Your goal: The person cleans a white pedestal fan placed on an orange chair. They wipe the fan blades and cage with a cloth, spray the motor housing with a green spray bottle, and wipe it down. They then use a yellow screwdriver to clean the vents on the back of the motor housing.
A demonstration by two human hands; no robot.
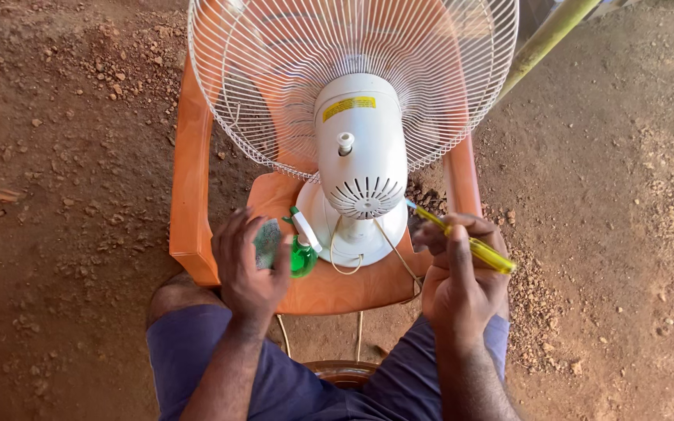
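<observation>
From my feed, my left hand point(250, 261) is curled around a small green bottle point(299, 257) with a white cap, holding it just beside the fan's round base point(352, 242), low on the seat of the orange chair point(190, 203). The fingers wrap the bottle's label side, so only the green part and the cap show past them.

My right hand point(462, 273) is closed on a yellow screwdriver point(473, 245). The handle sticks out to the right past my knuckles, and the thin tip points up and left, ending close to the back of the white motor housing point(360, 144). I cannot tell whether the tip touches the housing.

The fan point(352, 78) stands on the chair seat with its rear toward me: a white wire guard spread wide at the top, the housing with a knob and a yellow sticker in the middle, vent slots below. A white cord point(345, 261) loops from the base over the seat's front edge. My knees in blue shorts point(189, 351) sit either side of the chair, over red gravelly dirt point(64, 156).
</observation>
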